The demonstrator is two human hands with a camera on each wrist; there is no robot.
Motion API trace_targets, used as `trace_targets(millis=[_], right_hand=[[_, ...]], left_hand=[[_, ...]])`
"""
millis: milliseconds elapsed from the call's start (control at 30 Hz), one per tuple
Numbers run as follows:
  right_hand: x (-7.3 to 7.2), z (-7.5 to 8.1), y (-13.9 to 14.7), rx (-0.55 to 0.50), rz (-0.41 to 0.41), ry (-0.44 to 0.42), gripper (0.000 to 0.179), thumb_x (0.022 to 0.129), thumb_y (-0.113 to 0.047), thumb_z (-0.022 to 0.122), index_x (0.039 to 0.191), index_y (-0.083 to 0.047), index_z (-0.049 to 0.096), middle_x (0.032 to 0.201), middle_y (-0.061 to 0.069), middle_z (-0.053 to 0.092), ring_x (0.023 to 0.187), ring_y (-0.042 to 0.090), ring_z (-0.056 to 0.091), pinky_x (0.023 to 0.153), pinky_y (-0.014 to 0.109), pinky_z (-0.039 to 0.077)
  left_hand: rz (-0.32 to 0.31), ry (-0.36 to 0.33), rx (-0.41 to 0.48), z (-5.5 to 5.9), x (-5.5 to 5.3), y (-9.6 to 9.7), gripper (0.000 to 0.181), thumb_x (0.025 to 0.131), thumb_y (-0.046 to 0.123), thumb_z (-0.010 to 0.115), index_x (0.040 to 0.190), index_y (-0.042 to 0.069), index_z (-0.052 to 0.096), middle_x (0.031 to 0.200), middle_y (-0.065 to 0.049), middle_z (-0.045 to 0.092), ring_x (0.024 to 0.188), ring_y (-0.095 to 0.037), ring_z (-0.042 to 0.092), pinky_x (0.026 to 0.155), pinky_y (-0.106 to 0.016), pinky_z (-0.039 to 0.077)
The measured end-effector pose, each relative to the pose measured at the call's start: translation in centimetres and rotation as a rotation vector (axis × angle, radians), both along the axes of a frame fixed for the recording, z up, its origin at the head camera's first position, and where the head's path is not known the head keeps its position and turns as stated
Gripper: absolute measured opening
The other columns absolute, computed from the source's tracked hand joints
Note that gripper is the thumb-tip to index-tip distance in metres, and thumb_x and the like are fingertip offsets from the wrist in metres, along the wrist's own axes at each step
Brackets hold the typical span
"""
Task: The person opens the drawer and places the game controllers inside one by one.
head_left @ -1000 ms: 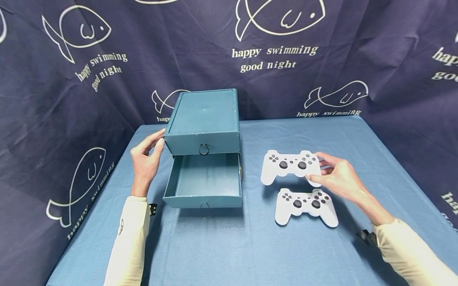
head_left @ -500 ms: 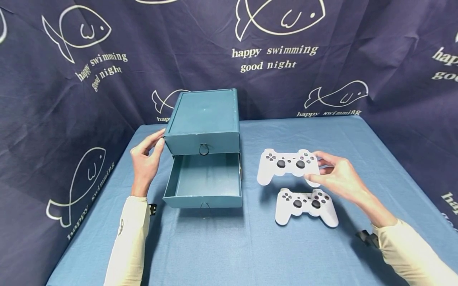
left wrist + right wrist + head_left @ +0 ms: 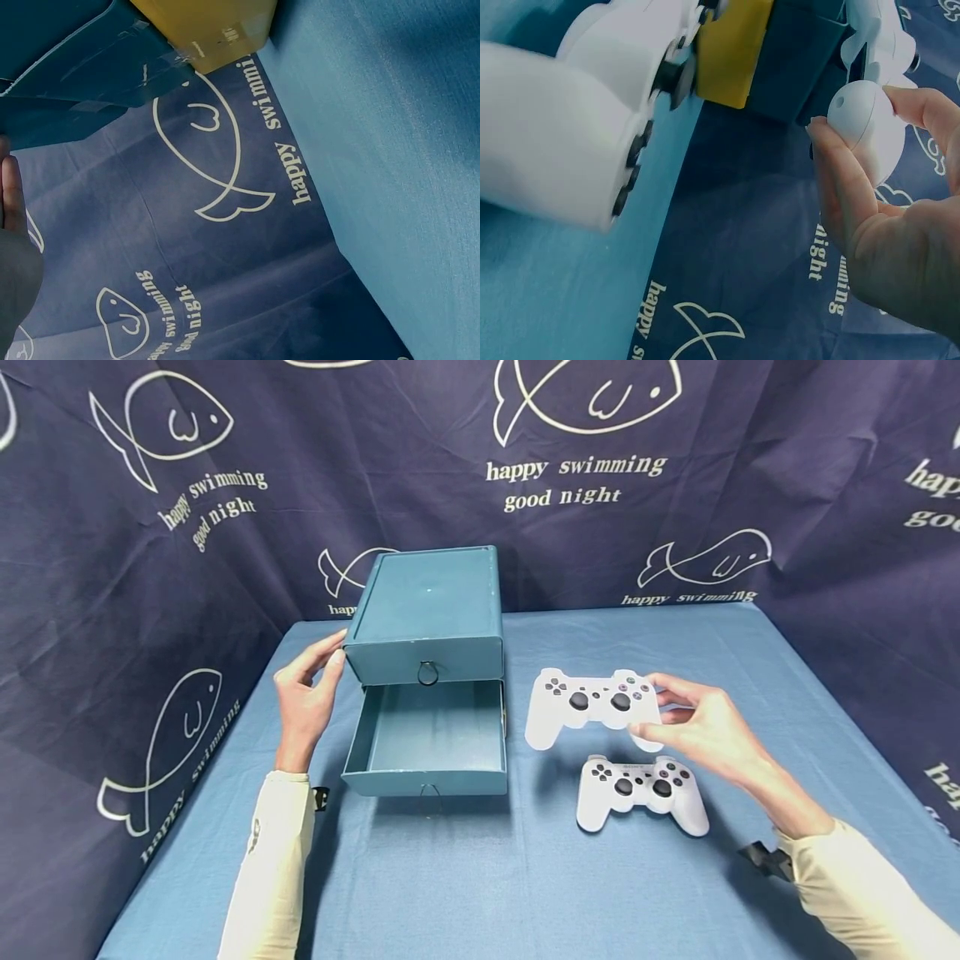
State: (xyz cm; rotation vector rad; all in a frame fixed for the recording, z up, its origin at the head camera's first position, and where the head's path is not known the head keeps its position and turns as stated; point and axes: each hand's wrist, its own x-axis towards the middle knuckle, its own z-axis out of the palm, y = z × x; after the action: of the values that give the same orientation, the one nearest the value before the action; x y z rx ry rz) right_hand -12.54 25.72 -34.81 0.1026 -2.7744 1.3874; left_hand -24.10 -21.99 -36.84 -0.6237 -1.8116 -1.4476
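White, the held controller (image 3: pixel 597 707) is pinched by the right hand's (image 3: pixel 708 722) thumb and fingers, raised right of the cabinet (image 3: pixel 427 602). The second controller (image 3: pixel 642 793) lies to the cabinet's front right. The lower drawer (image 3: pixel 465 783) juts out, its right wall facing the held controller. The left hand (image 3: pixel 303 693), fingers relaxed, touches the cabinet's left side.

the left forearm (image 3: pixel 273 860), sleeved in cream, reaches up from the lower edge, its bare wrist (image 3: pixel 295 760) nearly straight; the left grip (image 3: pixel 303 689), a bare hand, holds its thumb (image 3: pixel 331 673) apart from lightly bent fingers (image 3: pixel 318 649). the right forearm (image 3: pixel 862 885), likewise sleeved, slants in from the lower right, and the right grip (image 3: pixel 708 722) pinches, thumb (image 3: pixel 654 733) opposite curled fingers (image 3: pixel 675 683).
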Motion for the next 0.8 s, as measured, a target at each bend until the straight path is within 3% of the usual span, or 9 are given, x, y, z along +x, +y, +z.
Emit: trace_targets(millis=[100, 300, 567, 800], right_hand=[[0.1, 0.3, -0.4, -0.020, 0.011, -0.004, 0.075, 0.088, -0.022, 0.083, 0.151, -0.001, 0.050, 0.130, 0.021, 0.062, 0.107, 0.030, 0.068, 0.078, 0.016, 0.052], [0.1, 0.7, -1.6, -0.066, 0.042, 0.004, 0.072, 0.087, -0.021, 0.083, 0.150, -0.002, 0.052, 0.127, 0.020, 0.064, 0.099, 0.015, 0.069, 0.077, 0.019, 0.054], [-0.2, 1.1, -3.4, -0.092, 0.076, 0.002, 0.072, 0.087, -0.020, 0.083, 0.150, 0.000, 0.052, 0.127, 0.019, 0.063, 0.102, 0.026, 0.070, 0.080, 0.020, 0.054], [-0.5, 1.2, -4.9, -0.140, 0.097, -0.015, 0.075, 0.086, -0.018, 0.083, 0.151, 0.002, 0.049, 0.126, 0.020, 0.064, 0.099, 0.024, 0.069, 0.079, 0.022, 0.055]], left_hand=[[0.001, 0.001, 0.000, -0.1, -0.1, -0.1, 0.029, 0.095, -0.006, 0.067, 0.123, -0.004, 0.074, 0.111, -0.009, 0.076, 0.098, -0.007, 0.072, 0.092, -0.024, 0.051], [0.018, -0.004, 0.001, -0.2, -0.2, 0.0, 0.029, 0.094, -0.010, 0.064, 0.122, -0.008, 0.072, 0.111, -0.009, 0.076, 0.097, -0.004, 0.071, 0.092, -0.022, 0.050], [0.027, -0.013, -0.007, -0.2, -0.1, 0.0, 0.030, 0.094, -0.012, 0.064, 0.122, -0.009, 0.071, 0.112, -0.011, 0.076, 0.098, -0.003, 0.071, 0.093, -0.022, 0.050], [0.035, -0.014, -0.017, -0.3, -0.2, -0.1, 0.031, 0.093, -0.013, 0.064, 0.122, -0.008, 0.072, 0.112, -0.012, 0.076, 0.098, -0.003, 0.070, 0.092, -0.024, 0.050]])
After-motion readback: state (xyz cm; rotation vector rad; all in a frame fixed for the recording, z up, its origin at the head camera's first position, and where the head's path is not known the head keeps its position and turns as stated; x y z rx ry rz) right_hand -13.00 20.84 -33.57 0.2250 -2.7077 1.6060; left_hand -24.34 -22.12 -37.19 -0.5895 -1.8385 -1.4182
